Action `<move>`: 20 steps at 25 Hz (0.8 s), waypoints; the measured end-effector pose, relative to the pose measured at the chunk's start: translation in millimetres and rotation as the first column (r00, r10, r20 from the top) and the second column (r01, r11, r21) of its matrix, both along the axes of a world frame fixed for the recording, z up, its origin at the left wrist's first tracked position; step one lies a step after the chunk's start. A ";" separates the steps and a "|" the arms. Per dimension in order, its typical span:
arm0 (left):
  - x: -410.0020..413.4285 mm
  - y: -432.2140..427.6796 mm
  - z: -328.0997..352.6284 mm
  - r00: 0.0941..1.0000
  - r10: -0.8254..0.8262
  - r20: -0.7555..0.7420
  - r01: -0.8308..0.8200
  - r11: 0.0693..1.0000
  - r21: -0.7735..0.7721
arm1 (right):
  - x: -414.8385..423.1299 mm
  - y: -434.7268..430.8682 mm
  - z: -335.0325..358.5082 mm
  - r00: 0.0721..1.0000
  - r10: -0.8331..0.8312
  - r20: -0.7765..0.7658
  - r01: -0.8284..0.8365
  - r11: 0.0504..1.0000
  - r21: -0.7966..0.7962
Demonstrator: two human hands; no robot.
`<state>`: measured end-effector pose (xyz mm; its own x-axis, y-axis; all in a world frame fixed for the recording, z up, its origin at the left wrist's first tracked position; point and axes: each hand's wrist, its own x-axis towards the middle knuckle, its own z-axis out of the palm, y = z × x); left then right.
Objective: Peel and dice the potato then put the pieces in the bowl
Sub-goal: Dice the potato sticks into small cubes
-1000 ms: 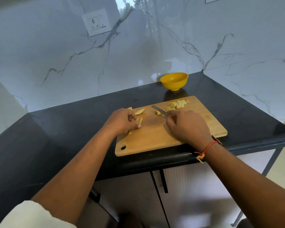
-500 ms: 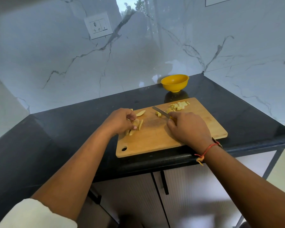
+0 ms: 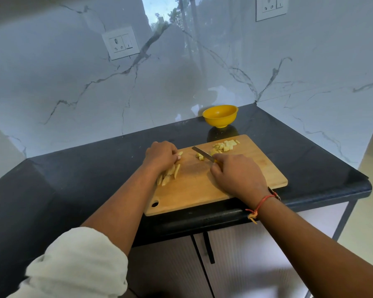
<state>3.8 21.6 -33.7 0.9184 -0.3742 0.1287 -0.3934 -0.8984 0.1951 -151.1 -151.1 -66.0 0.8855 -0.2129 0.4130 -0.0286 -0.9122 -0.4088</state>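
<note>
A wooden cutting board [image 3: 202, 190] lies on the black counter. My left hand [image 3: 159, 155] sits at the board's left edge, its curled fingers gripping a bundle of peeled potato strips [image 3: 169, 174] that stick out below it. My right hand [image 3: 235, 175] grips a knife [image 3: 202, 154] by its yellow handle, the blade pointing up and left over the board. A few cut bits [image 3: 199, 156] lie by the blade. A pile of diced potato [image 3: 224, 145] sits at the board's far edge. The yellow bowl [image 3: 220, 115] stands behind the board and looks empty.
The black counter [image 3: 84, 179] fills a corner between two marble walls, with its front edge just below the board. Wall sockets [image 3: 121, 43] hang above. Cabinet doors [image 3: 202, 265] are below the counter.
My left hand has slid further along the strips toward the far edge, leaving more of their near ends exposed. The camera view has tilted upward. The knife hand has stayed roughly in place.
</note>
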 end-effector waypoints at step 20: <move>-52.0 -14.9 9.2 0.967 -0.016 -0.256 -0.102 0.892 -0.441 | 0.8 1.0 -0.8 0.999 -0.040 0.009 0.040 0.999 0.011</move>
<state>-48.2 6.6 -24.5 0.9561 -0.2902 0.0410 -0.2429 -0.7065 0.6647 -150.3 -150.0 -66.8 0.8725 -0.2522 0.4185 -0.0611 -0.9061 -0.4187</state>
